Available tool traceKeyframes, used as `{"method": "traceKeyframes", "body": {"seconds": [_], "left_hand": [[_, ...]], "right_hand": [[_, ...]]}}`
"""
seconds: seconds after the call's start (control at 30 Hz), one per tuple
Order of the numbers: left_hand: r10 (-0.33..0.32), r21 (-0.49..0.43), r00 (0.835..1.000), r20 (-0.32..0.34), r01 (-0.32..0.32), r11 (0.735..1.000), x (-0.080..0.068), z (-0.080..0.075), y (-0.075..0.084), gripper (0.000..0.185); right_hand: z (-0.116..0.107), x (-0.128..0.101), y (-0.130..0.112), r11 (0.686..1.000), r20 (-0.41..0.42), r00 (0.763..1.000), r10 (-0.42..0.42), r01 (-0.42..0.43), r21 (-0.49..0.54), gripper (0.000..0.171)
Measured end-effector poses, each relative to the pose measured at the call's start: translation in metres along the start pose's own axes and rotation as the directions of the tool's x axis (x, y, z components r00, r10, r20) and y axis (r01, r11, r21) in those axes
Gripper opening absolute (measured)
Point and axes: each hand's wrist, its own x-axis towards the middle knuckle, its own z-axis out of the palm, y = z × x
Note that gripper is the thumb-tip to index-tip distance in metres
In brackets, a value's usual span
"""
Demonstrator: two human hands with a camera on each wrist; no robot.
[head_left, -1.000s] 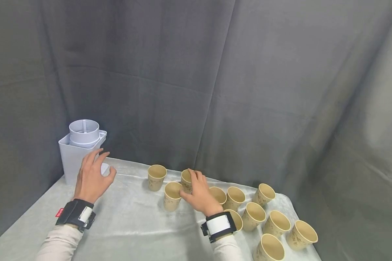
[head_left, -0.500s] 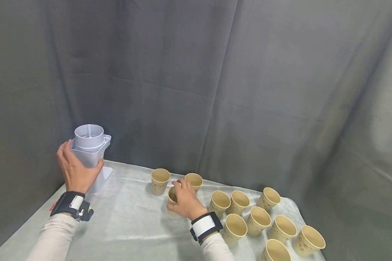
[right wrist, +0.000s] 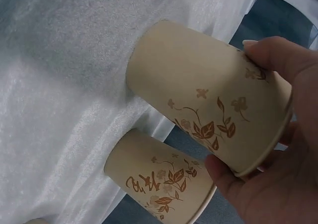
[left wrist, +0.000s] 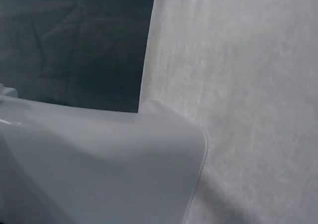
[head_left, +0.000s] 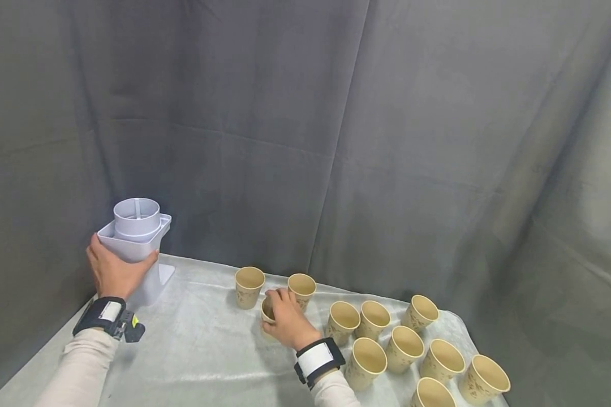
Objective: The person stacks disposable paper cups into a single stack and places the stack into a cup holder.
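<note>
Hands at a white-clothed table against grey curtains: left hand grips a plastic dispenser at the far-left corner, right hand clasps a paper cup.

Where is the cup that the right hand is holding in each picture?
Head view: the held cup sits low in the middle, under the right hand.
Left wrist view: not in it.
Right wrist view: upper right, pinched near its rim.
Shared landmark: the white cloth.
</note>
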Motion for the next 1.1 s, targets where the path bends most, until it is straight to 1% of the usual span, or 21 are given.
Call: {"method": "traceKeyframes", "body": {"seconds": [0.13, 0.23, 0.33, 0.43, 0.5, 0.57, 0.67, 0.73, 0.9, 1.03, 1.1], "left_hand": [[0.006, 0.005, 1.0, -0.018, -0.006, 1.0, 0.003, -0.001, 0.0, 0.117], [-0.014, -0.009, 1.0, -0.017, 0.014, 1.0, 0.004, -0.002, 0.003, 0.117], [-0.028, -0.012, 0.999, -0.017, 0.028, 1.0, 0.002, -0.003, 0.007, 0.118], [-0.009, -0.004, 1.0, -0.029, 0.009, 1.0, -0.002, -0.005, 0.011, 0.119], [0.011, -0.016, 0.999, -0.049, -0.011, 1.0, -0.006, -0.008, 0.015, 0.118], [0.017, -0.045, 0.998, -0.064, -0.019, 0.999, -0.012, -0.012, 0.018, 0.116], [0.009, -0.098, 0.997, -0.081, -0.017, 0.995, -0.022, -0.016, 0.022, 0.115], [0.0, -0.119, 0.997, -0.076, -0.009, 0.993, -0.031, -0.019, 0.024, 0.116], [0.019, -0.128, 0.998, -0.067, -0.028, 0.991, -0.051, -0.027, 0.031, 0.118], [0.032, -0.129, 0.998, -0.058, -0.039, 0.991, -0.071, -0.031, 0.036, 0.119], [0.032, -0.13, 0.998, -0.056, -0.039, 0.991, -0.081, -0.031, 0.036, 0.119]], "right_hand": [[0.0, 0.0, 0.001, 1.0, -0.001, 1.0, 0.009, -0.009, 0.023, 0.061], [-0.004, -0.001, 0.001, 1.0, 0.007, 1.0, 0.008, -0.009, 0.027, 0.062], [-0.01, -0.004, -0.001, 0.998, 0.016, 1.0, 0.002, -0.003, 0.058, 0.061], [-0.016, -0.009, -0.004, 0.996, 0.016, 1.0, -0.006, 0.004, 0.093, 0.061], [-0.02, -0.013, -0.007, 0.994, 0.004, 1.0, -0.019, 0.018, 0.108, 0.06], [-0.023, -0.019, -0.011, 0.993, -0.008, 0.999, -0.037, 0.037, 0.109, 0.06], [-0.028, -0.029, -0.018, 0.989, -0.027, 0.997, -0.073, 0.075, 0.125, 0.06], [-0.032, -0.036, -0.023, 0.986, -0.033, 0.995, -0.096, 0.099, 0.134, 0.06], [-0.039, -0.053, -0.034, 0.978, -0.027, 0.99, -0.142, 0.144, 0.148, 0.061], [-0.041, -0.07, -0.041, 0.972, 0.01, 0.986, -0.165, 0.16, 0.173, 0.06], [-0.04, -0.078, -0.044, 0.965, 0.022, 0.982, -0.19, 0.183, 0.187, 0.06]]}}
